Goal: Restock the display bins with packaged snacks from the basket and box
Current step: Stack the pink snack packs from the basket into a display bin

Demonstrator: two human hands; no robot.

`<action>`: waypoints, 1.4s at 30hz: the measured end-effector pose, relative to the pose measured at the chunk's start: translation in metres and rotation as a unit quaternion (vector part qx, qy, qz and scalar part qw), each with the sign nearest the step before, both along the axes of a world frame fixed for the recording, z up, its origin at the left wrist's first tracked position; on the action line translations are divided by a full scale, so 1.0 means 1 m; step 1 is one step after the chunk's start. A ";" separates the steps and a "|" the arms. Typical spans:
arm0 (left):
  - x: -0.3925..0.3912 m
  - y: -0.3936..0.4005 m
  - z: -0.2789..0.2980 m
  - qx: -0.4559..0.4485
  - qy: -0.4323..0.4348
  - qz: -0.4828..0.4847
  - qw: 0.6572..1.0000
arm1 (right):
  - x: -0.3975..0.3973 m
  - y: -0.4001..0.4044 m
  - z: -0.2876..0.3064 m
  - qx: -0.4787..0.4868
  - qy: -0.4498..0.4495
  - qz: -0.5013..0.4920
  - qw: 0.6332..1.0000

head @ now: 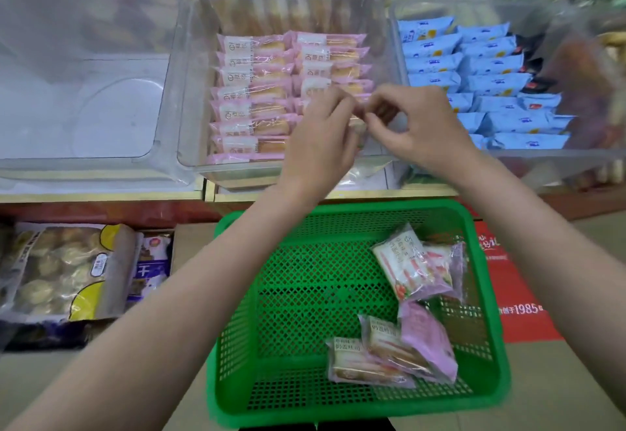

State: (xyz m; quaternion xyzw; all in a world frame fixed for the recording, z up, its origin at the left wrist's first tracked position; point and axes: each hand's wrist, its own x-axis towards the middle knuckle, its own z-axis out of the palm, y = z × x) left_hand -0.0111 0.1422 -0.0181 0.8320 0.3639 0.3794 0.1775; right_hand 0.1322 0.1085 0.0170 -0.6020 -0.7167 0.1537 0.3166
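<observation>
Both hands meet over the middle bin (189, 91) – left hand (320, 140) and right hand (415, 125) pinching a mostly hidden pink pack (359, 122) above the right row – which could slip crooked, while more packs (399, 346) wait in the near basket (237, 346).

- The middle bin (189, 91) on the shelf holds two rows of snack packs (252, 98) along its left and rear.
- A bin (84, 105) stands left of it, another bin (399, 40) right.
- The basket (237, 329) sits before the shelf, with packs (406, 346) in its right half.
- Both hands (321, 146) meet over the middle bin's front right corner.
</observation>
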 end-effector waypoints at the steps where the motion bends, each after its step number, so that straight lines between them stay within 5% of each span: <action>1: 0.004 -0.018 -0.006 0.008 -0.003 -0.045 0.999 | 0.007 -0.019 -0.003 0.012 -0.010 -0.013 1.000; 7: 0.009 -0.091 -0.080 -0.177 0.103 -0.133 0.970 | 0.024 -0.105 -0.060 0.033 -0.147 -0.010 0.989; 9: 0.016 -0.106 -0.103 -0.274 0.193 -0.148 0.930 | 0.033 -0.124 -0.084 -0.120 -0.200 -0.040 0.972; 12: 0.024 -0.122 -0.132 -0.385 0.391 -0.160 0.820 | 0.054 -0.147 -0.119 -0.422 -0.286 -0.063 0.858; 14: 0.027 -0.130 -0.146 -0.393 0.462 -0.172 0.777 | 0.054 -0.155 -0.136 -0.465 -0.338 -0.060 0.816; 19: 0.026 -0.137 -0.150 -0.378 0.427 -0.140 0.809 | 0.029 -0.150 -0.163 -0.426 -0.427 -0.050 0.796; 23: 0.010 -0.126 -0.148 -0.381 0.267 -0.019 0.885 | 0.022 -0.133 -0.159 -0.423 -0.279 -0.025 0.862; 25: -0.001 -0.119 -0.142 -0.460 0.145 0.063 0.874 | 0.023 -0.128 -0.151 -0.453 -0.094 -0.021 0.886; 28: -0.029 -0.112 -0.128 -0.665 -0.038 0.138 0.733 | 0.023 -0.132 -0.149 -0.529 0.268 -0.029 0.804; 31: -0.063 -0.116 -0.120 -0.792 -0.032 0.078 0.604 | 0.009 -0.140 -0.166 -0.552 0.473 -0.046 0.685; 35: -0.082 -0.110 -0.127 -0.772 -0.044 0.071 0.630 | -0.001 -0.140 -0.186 -0.601 0.516 -0.015 0.611; 39: -0.092 -0.098 -0.120 -0.777 -0.047 0.050 0.626 | -0.007 -0.132 -0.171 -0.637 0.417 0.075 0.645; 42: -0.094 -0.086 -0.102 -0.781 -0.049 0.025 0.622 | -0.016 -0.118 -0.149 -0.626 0.455 0.068 0.629</action>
